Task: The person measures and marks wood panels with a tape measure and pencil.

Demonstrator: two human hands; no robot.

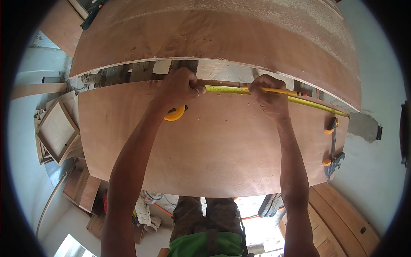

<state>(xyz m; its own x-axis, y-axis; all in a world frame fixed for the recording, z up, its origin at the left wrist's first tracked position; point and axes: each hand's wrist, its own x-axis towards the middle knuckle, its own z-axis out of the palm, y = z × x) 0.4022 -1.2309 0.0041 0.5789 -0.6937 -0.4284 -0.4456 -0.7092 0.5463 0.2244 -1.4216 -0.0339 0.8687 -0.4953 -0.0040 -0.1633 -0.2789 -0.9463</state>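
A plywood sheet [205, 145] lies flat in front of me. Along its far edge runs the yellow blade of a tape measure [174, 114], stretched out to the sheet's right end. My left hand [182, 88], with a ring on one finger, is closed around the tape; part of the yellow case shows below the wrist. Further right, my right hand [270, 95] is closed on a yellow pencil [284, 91]. The pencil lies nearly level, its tip pointing left over the blade near the sheet's far edge. That hand rests at the tape.
Beyond a gap showing timber supports lies a second plywood sheet [214, 36] dusted with sawdust. A bar clamp [332, 147] lies at the near sheet's right end. Wooden frames [58, 128] lean at left; wooden panels [342, 214] stand lower right. Another clamp [91, 15] is at top left.
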